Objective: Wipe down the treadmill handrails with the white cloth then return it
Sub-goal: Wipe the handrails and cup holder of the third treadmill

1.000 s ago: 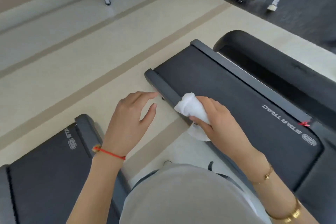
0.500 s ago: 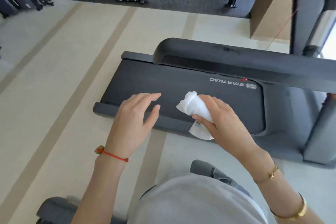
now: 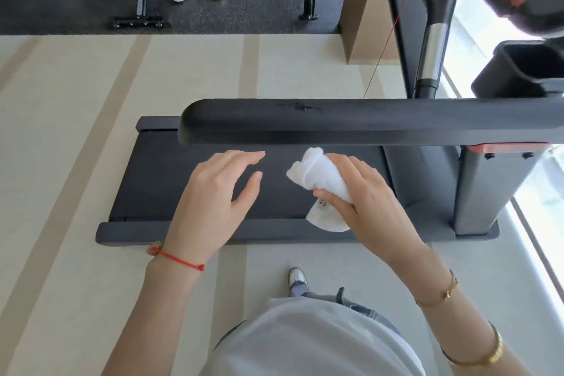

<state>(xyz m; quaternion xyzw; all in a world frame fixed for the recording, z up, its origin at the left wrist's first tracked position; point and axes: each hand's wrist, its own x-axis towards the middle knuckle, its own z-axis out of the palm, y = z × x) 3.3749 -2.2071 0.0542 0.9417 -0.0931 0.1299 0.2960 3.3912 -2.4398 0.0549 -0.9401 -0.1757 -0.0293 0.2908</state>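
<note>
Above the treadmill belt [image 3: 171, 186], the right hand [image 3: 360, 198] grips one bunched white cloth [image 3: 317, 174], just short of the one handrail [image 3: 366, 119] in view; the left hand [image 3: 210, 204] hovers relaxed, holding nothing. Best lay the cloth flat on the rail and sweep its whole length.

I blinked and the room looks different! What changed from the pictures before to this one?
The head turned, so the treadmill now lies crosswise and its black handrail stretches across just beyond the hands. Nothing was picked up or let go. The right hand keeps gripping the white cloth, the left hand stays open and empty, and the cloth has not touched the handrail.
</note>
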